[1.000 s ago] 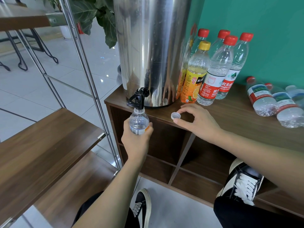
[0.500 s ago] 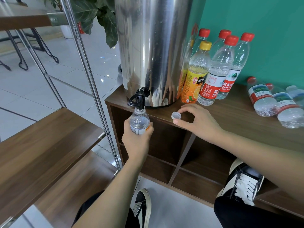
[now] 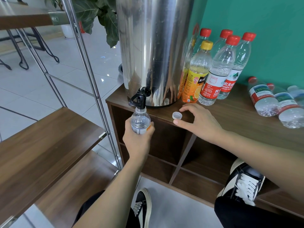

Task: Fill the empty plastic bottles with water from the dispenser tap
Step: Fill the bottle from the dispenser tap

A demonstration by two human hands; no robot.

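Observation:
My left hand [image 3: 139,137] grips a small clear bottle [image 3: 140,120] from below and holds it upright, with its open mouth right under the black tap [image 3: 139,97] of the steel dispenser [image 3: 154,46]. Whether water is running cannot be told. The bottle's white cap [image 3: 177,115] lies top down on the cabinet top. My right hand [image 3: 197,122] rests beside it, thumb and forefinger spread loosely either side of the cap without pinching it.
Several capped bottles [image 3: 220,66] stand upright right of the dispenser against the green wall, one with an orange label [image 3: 195,78]. More bottles [image 3: 264,99] lie on their sides on the wooden cabinet [image 3: 238,116]. A metal-framed wooden shelf [image 3: 49,134] stands at the left.

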